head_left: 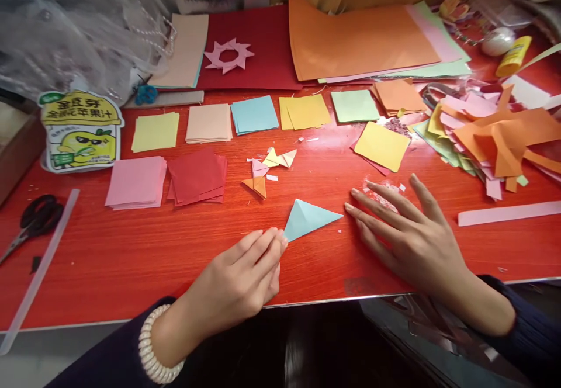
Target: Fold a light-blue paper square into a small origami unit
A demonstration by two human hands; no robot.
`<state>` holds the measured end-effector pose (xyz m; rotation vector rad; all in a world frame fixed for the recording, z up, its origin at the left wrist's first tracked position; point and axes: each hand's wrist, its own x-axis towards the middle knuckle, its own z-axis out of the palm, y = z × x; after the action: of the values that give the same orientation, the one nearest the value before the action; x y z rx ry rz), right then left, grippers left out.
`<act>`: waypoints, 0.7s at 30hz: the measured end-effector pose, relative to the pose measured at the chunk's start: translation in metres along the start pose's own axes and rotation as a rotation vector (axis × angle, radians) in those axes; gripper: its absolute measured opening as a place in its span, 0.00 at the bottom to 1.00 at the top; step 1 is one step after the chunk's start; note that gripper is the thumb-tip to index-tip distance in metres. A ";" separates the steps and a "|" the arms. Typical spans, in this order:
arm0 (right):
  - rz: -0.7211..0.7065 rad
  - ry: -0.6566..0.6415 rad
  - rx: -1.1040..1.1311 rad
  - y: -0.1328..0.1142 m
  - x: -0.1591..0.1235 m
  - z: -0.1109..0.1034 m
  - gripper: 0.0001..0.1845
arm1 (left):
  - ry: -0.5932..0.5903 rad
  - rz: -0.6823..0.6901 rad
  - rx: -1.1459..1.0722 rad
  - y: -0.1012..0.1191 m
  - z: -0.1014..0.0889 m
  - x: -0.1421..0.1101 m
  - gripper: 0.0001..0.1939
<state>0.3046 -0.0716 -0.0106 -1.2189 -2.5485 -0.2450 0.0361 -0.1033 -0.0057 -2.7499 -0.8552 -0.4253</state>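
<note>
Here's the left hand [245, 277], fingers bunched together, fingertips pinching the lower left corner of a light blue folded triangle [309, 218] that lies flat on the red surface [109, 259] near its front edge. The right hand [407, 236] is spread wide, palm down, empty, fingers fanned toward the triangle's right tip and just short of it. A pale beaded bracelet [153, 353] sits on the left wrist, dark sleeves on both arms.

Just beyond the triangle, three small folded pieces sit close together: an orange one [256, 186], a pink one [259, 167] and a yellow one [279, 158]. Further back, neat stacks of squares line up: pale yellow [155, 132], peach [209, 123], blue [254, 114], bright yellow [304, 111] and green [354, 106]. Nearer the left, a pink stack [137, 182] lies right beside a dark red stack [197, 176]. A loose yellow square [382, 146] lies tilted to the right of centre.

Far right, a messy heap of orange and pastel offcuts [491, 137]. Far left, black scissors [35, 218] near the edge, and a lemon-printed pouch [81, 132] standing behind them. At the back, a pink paper star ring [229, 55] rests on a dark red sheet, with big orange sheets [359, 37] beside it and a yellow glue stick [513, 56] at the far right corner
</note>
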 end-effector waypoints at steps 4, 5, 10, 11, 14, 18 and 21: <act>0.021 0.088 0.095 -0.001 0.001 0.005 0.13 | -0.015 -0.041 -0.048 0.000 0.003 -0.004 0.16; 0.020 0.090 0.124 -0.002 0.003 0.004 0.14 | -0.007 -0.047 -0.064 0.000 0.004 -0.003 0.15; -0.062 0.092 0.251 -0.021 0.018 0.002 0.22 | 0.004 -0.039 -0.062 0.000 0.004 -0.001 0.13; -0.075 0.085 0.282 -0.026 0.022 0.003 0.23 | -0.006 -0.044 -0.060 0.001 0.003 -0.001 0.14; -0.040 0.007 0.402 -0.039 0.032 0.010 0.25 | -0.031 -0.071 -0.071 0.001 0.002 -0.003 0.16; 0.123 -0.068 0.562 -0.041 0.040 0.018 0.27 | -0.044 -0.086 -0.072 0.003 0.002 -0.007 0.17; 0.228 -0.110 0.744 -0.038 0.045 0.016 0.28 | -0.044 -0.085 -0.067 0.004 0.004 -0.009 0.18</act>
<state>0.2451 -0.0579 -0.0113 -1.1956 -2.2040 0.7669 0.0322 -0.1099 -0.0134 -2.8005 -0.9894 -0.4181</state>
